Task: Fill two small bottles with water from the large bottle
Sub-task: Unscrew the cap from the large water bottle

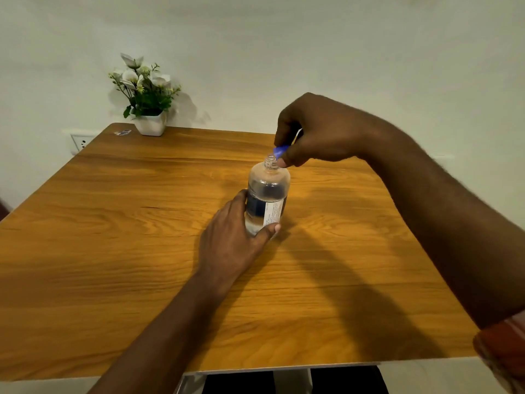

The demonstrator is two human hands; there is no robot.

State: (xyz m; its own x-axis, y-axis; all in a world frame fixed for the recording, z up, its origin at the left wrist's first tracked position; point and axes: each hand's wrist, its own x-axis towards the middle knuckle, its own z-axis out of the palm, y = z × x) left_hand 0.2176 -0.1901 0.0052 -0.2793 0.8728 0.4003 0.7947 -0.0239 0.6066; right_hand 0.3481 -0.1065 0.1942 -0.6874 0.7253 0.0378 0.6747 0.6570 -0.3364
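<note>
A clear plastic bottle [268, 194] with a dark blue and white label stands upright near the middle of the wooden table [113, 223]. Its threaded neck is uncovered. My left hand [235, 237] grips the lower part of the bottle from the left, thumb across the front. My right hand [315, 132] hovers just above and right of the neck and pinches a blue cap [280, 150] between thumb and fingers. Some water shows in the bottle. No other bottle is in view.
A white pot with artificial flowers [147, 109] stands at the table's far left corner, with a small object [122, 132] beside it. A wall socket [81, 142] sits on the wall behind. The table's near edge [284, 365] runs across the bottom.
</note>
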